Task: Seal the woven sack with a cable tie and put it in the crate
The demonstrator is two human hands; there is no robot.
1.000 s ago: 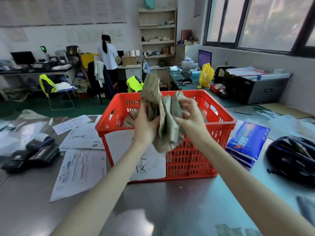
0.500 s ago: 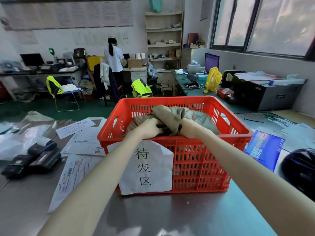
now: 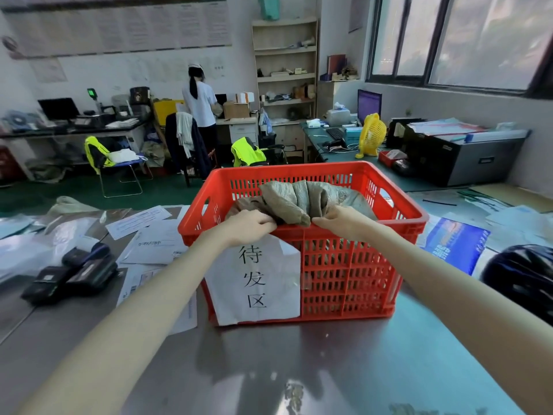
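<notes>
The grey-green woven sack (image 3: 302, 196) lies crumpled inside the red plastic crate (image 3: 344, 265), its top bulging just above the rim. My left hand (image 3: 250, 224) rests over the crate's near rim, fingers curled into the sack's left edge. On the same rim, my right hand (image 3: 339, 220) pinches the sack's folded end with its fingertips. No cable tie shows on the sack; its neck is hidden in the folds. A white paper sign (image 3: 257, 280) with black characters hangs on the crate's front.
The crate stands on a steel table (image 3: 269, 369). Left of it lie papers (image 3: 149, 244) and black handheld devices (image 3: 71, 274). To the right are blue booklets (image 3: 457, 244) and a dark helmet (image 3: 523, 277). A person (image 3: 199, 103) stands far back at a desk.
Both hands lowered the sack from above the crate down into it. Since then they have drawn back to the near rim, and the sack has settled inside.
</notes>
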